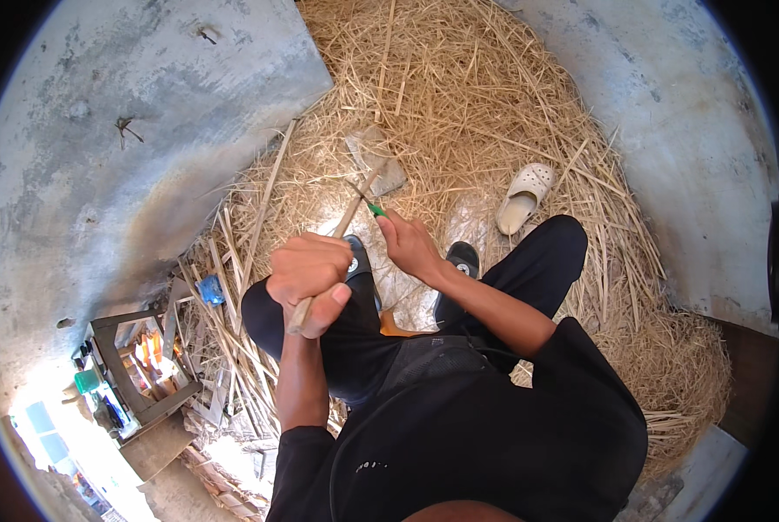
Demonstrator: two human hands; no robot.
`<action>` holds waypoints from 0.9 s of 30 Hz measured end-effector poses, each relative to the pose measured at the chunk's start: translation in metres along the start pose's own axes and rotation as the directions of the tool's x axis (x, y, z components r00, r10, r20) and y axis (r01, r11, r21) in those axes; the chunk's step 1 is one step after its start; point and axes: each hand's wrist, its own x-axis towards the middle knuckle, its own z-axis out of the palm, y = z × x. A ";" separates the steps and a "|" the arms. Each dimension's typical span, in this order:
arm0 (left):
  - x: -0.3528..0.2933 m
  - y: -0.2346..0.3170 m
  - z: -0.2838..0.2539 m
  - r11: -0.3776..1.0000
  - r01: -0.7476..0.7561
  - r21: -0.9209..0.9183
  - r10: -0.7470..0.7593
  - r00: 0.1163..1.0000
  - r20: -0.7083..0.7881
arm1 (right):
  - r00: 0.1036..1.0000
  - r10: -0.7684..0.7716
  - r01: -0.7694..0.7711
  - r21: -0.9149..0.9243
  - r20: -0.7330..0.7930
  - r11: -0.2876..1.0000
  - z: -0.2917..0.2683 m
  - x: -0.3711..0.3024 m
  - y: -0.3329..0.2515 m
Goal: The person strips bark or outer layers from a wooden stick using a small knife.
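My left hand (307, 280) is closed around a long wooden handle (342, 228) that runs up and away to a flat metal blade (379, 165) lying on the straw. My right hand (409, 244) pinches a small tool with a green grip (376, 209) and holds its thin dark tip against the handle near the blade. I am crouched in black clothes, knees on either side of my hands.
Dry straw (459, 96) covers the concrete floor (102, 139) ahead. A white clog (524, 198) lies to the right. Loose cane strips (233, 261) and a blue object (211, 290) lie at left, near a small wooden stool (133, 374).
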 end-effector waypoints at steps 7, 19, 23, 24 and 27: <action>-0.007 0.005 -0.010 1.000 0.019 0.018 -0.019 1.000 0.000 | 1.000 0.004 -0.008 -0.263 -0.016 0.965 0.022 0.040 0.062; -0.003 0.004 -0.007 1.000 0.013 0.013 -0.013 0.999 0.049 | 0.996 -0.088 0.089 0.031 -0.015 0.996 -0.008 -0.015 -0.018; -0.003 0.001 -0.001 1.000 0.002 0.010 -0.003 0.998 0.062 | 0.997 0.038 -0.049 -0.175 -0.065 0.983 0.018 0.010 0.035; -0.005 0.002 0.002 1.000 0.001 0.004 -0.002 0.999 0.050 | 0.997 0.051 -0.062 -0.234 -0.055 0.970 0.021 0.013 0.066; -0.003 0.000 0.011 1.000 -0.006 0.011 0.006 0.998 0.069 | 0.996 0.077 -0.086 -0.330 -0.040 0.940 0.015 0.024 0.110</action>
